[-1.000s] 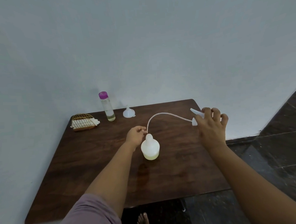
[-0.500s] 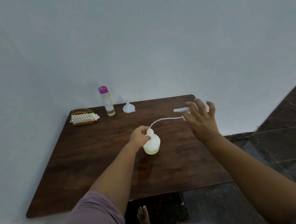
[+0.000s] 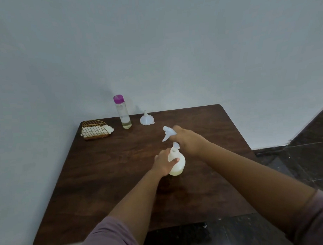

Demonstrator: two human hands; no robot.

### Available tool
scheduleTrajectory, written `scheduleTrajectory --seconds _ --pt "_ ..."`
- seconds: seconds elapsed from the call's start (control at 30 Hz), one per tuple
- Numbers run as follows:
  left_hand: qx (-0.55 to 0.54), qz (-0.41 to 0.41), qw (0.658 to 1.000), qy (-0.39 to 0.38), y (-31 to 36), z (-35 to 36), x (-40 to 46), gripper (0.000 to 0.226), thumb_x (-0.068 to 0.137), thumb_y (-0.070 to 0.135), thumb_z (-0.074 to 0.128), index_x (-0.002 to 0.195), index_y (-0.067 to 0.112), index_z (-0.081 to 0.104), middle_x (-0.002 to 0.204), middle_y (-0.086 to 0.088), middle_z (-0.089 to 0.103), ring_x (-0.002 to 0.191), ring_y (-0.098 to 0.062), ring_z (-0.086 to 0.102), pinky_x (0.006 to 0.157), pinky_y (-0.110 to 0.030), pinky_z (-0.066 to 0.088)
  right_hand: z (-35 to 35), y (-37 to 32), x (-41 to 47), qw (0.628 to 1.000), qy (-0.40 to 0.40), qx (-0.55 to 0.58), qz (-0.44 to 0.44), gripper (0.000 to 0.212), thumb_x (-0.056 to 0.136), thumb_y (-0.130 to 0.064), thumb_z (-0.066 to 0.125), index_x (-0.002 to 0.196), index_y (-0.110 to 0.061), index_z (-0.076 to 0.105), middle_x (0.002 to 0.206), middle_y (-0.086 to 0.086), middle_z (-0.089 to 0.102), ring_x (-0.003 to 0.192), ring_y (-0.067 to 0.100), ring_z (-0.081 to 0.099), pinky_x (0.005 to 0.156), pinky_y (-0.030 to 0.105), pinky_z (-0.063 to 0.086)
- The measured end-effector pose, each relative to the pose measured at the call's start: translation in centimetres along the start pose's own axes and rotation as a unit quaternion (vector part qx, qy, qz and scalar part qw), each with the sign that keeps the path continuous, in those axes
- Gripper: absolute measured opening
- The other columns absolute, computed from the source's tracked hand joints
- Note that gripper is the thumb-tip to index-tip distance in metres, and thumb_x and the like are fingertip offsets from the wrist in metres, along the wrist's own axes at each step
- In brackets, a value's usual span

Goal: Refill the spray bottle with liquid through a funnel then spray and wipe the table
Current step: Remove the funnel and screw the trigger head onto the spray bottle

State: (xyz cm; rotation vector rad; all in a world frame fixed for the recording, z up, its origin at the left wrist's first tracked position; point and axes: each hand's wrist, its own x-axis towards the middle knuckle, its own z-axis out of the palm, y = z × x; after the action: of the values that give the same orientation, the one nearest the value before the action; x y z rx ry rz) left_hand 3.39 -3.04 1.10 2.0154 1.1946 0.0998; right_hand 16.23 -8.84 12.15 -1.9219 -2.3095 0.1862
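A white spray bottle body (image 3: 177,164) stands upright near the middle of the dark wooden table (image 3: 113,179), its neck uncapped. My left hand (image 3: 163,163) is wrapped around its left side. My right hand (image 3: 187,139) grips the white spray head (image 3: 168,134) just above and behind the bottle's neck; the trigger and nozzle point left, and the tube is hidden. A white funnel (image 3: 147,119) sits mouth down at the back of the table. Next to it stands a clear refill bottle (image 3: 123,114) with a purple cap and a little liquid at the bottom.
A gold wire holder with white napkins (image 3: 95,131) sits at the table's back left corner. A pale wall runs behind the table. Dark tiled floor (image 3: 295,163) lies to the right and in front.
My right hand has brought the spray head from the table's right edge leftward to just above the bottle neck. My left hand shifted from the neck to a grip on the bottle's body.
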Motion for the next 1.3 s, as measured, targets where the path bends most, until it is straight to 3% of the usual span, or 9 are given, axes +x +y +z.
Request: scheduleTrajectory --seconds 0.2,0.4,0.7,0.77,0.87,1.0,1.1,1.2,1.3 --pt "-0.042 0.018 0.999 -0.02 -1.9 1.0 0.7 0.053 0.095 0.044 0.054 0.142 0.025 0.039 0.144 0.001 0.046 0.135 -0.023 0.04 0.113 -0.041 0.031 3.0 0.5 2.3 0.983 -0.133 0.071 0.106 0.048 0.085 -0.017 0.063 0.131 -0.019 0.05 0.125 0.005 0.045 0.106 0.022 0.053 0.089 0.033 0.049" --pt "-0.027 0.05 0.998 -0.038 -2.7 1.0 1.5 0.049 0.096 0.04 0.053 0.141 0.029 0.036 0.143 0.006 0.043 0.132 -0.023 0.039 0.108 -0.043 0.037 5.8 0.0 2.1 0.988 -0.057 0.069 0.128 0.025 0.089 -0.006 0.058 0.11 -0.017 0.052 0.112 0.007 0.05 0.089 0.018 0.057 0.079 0.033 0.053" --pt "0.004 0.083 0.997 -0.002 -3.2 1.4 1.2 0.055 0.097 0.037 0.053 0.146 0.023 0.032 0.148 0.004 0.038 0.132 -0.022 0.038 0.104 -0.04 0.041 8.0 -0.5 1.4 0.972 0.069 0.076 0.211 0.094 0.082 -0.015 0.071 0.145 -0.037 0.005 0.105 0.002 0.066 0.076 0.017 0.067 0.067 0.036 0.058" --pt "-0.001 0.088 0.996 -0.003 -3.4 1.5 1.4 0.054 0.096 0.035 0.054 0.145 0.023 0.033 0.147 0.005 0.038 0.132 -0.022 0.038 0.104 -0.039 0.04 8.4 -0.1 1.0 0.948 0.139 0.151 0.245 0.079 0.082 -0.025 0.07 0.145 -0.027 0.023 0.096 -0.002 0.068 0.071 0.014 0.065 0.064 0.033 0.057" --pt "-0.001 0.09 0.996 -0.005 -3.1 1.4 1.4 0.053 0.097 0.032 0.054 0.146 0.024 0.034 0.151 0.006 0.034 0.135 -0.023 0.035 0.108 -0.039 0.036 9.5 0.1 0.3 0.93 0.195 0.185 0.252 0.034 0.079 -0.037 0.072 0.106 -0.02 0.063 0.084 -0.008 0.06 0.067 0.009 0.056 0.057 0.024 0.048" --pt "-0.008 0.074 0.997 -0.019 -2.9 1.4 1.4 0.051 0.097 0.034 0.054 0.145 0.03 0.037 0.152 0.009 0.031 0.133 -0.025 0.037 0.109 -0.038 0.033 10.3 0.4 0.3 0.919 0.201 0.204 0.271 0.025 0.076 -0.042 0.074 0.08 -0.025 0.056 0.067 -0.012 0.054 0.058 0.006 0.051 0.05 0.018 0.035" --pt "-0.017 0.077 0.996 -0.031 -2.7 1.2 1.4 0.051 0.097 0.035 0.053 0.145 0.031 0.035 0.15 0.007 0.034 0.134 -0.024 0.038 0.111 -0.035 0.03 10.0 1.2 0.3 0.918 0.153 0.228 0.287 0.041 0.068 -0.057 0.076 0.068 -0.026 0.049 0.062 -0.011 0.052 0.056 0.006 0.05 0.049 0.018 0.032" --pt "-0.033 0.065 0.996 -0.044 -2.3 0.8 1.4 0.05 0.099 0.035 0.047 0.146 0.029 0.03 0.15 0.003 0.034 0.135 -0.024 0.036 0.112 -0.036 0.027 9.8 1.9 -0.5 0.909 0.108 0.288 0.283 0.055 0.054 -0.064 0.078 0.069 -0.022 0.046 0.072 -0.007 0.053 0.066 0.008 0.049 0.055 0.021 0.036" --pt "-0.047 0.051 0.997 -0.041 -2.3 0.9 1.4 0.055 0.097 0.04 0.052 0.146 0.032 0.03 0.151 0.006 0.033 0.136 -0.026 0.034 0.112 -0.041 0.032 9.5 2.4 -1.2 0.852 0.137 0.424 0.275 0.044 0.067 -0.04 0.082 0.1 -0.023 0.058 0.097 -0.012 0.063 0.09 0.005 0.06 0.073 0.019 0.048"
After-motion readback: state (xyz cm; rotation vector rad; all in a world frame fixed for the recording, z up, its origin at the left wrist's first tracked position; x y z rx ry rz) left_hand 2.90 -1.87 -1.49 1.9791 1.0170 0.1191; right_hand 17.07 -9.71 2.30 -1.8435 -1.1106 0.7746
